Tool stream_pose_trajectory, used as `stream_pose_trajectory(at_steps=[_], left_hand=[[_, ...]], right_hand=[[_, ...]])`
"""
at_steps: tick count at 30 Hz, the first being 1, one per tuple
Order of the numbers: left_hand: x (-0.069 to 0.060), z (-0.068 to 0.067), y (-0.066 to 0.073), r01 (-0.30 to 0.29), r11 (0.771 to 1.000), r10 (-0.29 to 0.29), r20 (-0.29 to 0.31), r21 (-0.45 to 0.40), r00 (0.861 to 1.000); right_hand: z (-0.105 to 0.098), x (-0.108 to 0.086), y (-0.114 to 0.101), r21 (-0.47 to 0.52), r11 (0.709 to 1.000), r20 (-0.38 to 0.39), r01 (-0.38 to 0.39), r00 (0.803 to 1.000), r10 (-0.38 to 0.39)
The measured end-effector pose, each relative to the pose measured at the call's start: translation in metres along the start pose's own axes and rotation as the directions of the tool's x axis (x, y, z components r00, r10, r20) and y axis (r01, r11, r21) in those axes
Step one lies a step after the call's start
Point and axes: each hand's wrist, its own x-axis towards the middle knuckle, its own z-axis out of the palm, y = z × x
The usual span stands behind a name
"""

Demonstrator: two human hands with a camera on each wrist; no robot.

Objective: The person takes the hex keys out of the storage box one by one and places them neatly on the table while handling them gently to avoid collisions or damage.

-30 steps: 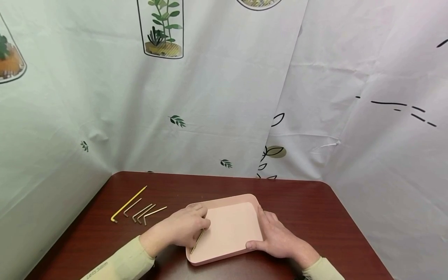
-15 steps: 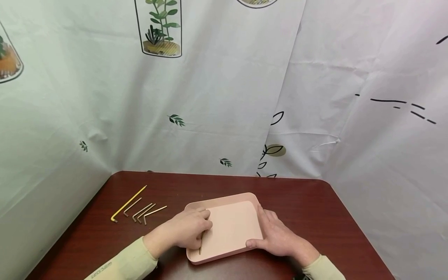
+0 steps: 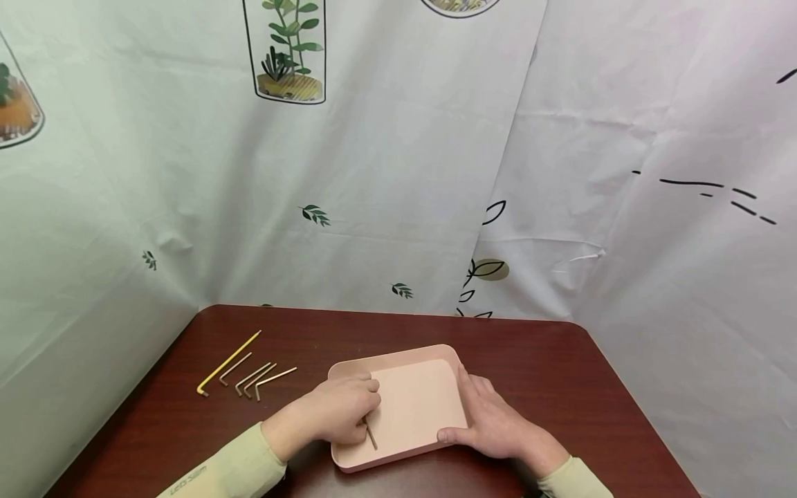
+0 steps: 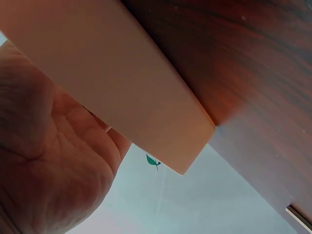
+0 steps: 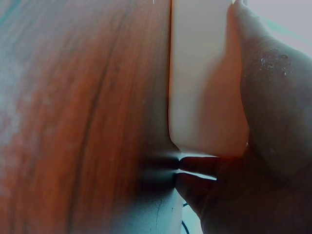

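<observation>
A shallow pink tray lies on the dark red table, slightly turned. My left hand reaches over its left wall and holds a hex key with curled fingers. Only the key's lower part shows, angled down to the right over the tray floor; the hand hides the rest. In the left wrist view the palm is behind the tray's outer wall. My right hand grips the tray's near right corner, thumb at the front rim and fingers along the right wall.
On the table's left lie several L-shaped hex keys, separate from the tray. The longest is a yellow hex key; a shorter metal hex key is nearest the tray. A white printed cloth hangs behind and beside the table.
The left hand has shifted slightly right inside the tray. The visible end of its hex key has swung from lower left to lower right. Right hand and tray stay in place.
</observation>
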Motion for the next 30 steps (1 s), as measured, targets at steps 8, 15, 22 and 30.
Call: stream_pose_trajectory(at_steps=[8, 15, 22, 30], left_hand=[[0.004, 0.003, 0.002, -0.003, 1.000, 0.003, -0.010, 0.011, 1.000], [0.006, 0.005, 0.006, 0.020, 0.999, -0.020, 0.001, 0.030, 1.000], [0.008, 0.008, 0.008, 0.058, 0.998, -0.058, 0.010, 0.027, 0.998], [0.009, 0.009, 0.012, 0.100, 0.995, -0.100, 0.028, 0.022, 0.995]], right_hand=[[-0.001, -0.001, -0.001, 0.017, 1.000, 0.002, -0.002, 1.000, 0.002], [0.000, 0.000, 0.000, 0.007, 1.000, -0.005, 0.007, 1.000, -0.007], [-0.001, 0.000, 0.000, 0.000, 1.000, -0.002, 0.000, 1.000, 0.000], [-0.001, -0.001, -0.001, 0.007, 1.000, -0.002, -0.003, 1.000, 0.003]])
